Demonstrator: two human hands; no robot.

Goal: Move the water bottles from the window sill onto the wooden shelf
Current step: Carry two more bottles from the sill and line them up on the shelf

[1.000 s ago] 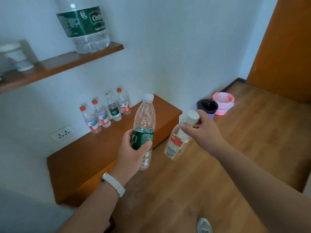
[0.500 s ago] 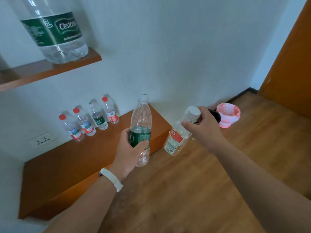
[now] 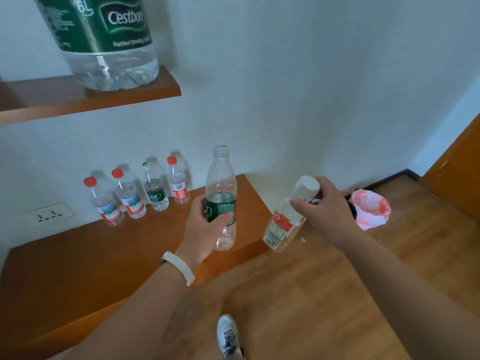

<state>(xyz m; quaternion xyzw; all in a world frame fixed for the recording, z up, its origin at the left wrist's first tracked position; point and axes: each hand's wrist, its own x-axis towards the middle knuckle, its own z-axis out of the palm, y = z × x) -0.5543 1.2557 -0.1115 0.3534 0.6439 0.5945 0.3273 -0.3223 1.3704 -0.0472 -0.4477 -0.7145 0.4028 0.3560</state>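
Carrying two to save a trip, we wrap our left hand [image 3: 205,231] round the upright green-labelled bottle [image 3: 220,178] and pinch the tilted red-labelled bottle [image 3: 279,228] by its neck with our right hand [image 3: 328,213], at the end of the wooden shelf [image 3: 91,268].

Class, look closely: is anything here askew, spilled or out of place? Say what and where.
The red-labelled bottle hangs tilted from the right hand, gripped near its cap, while the left hand holds the green-labelled bottle upright. Nothing looks spilled.
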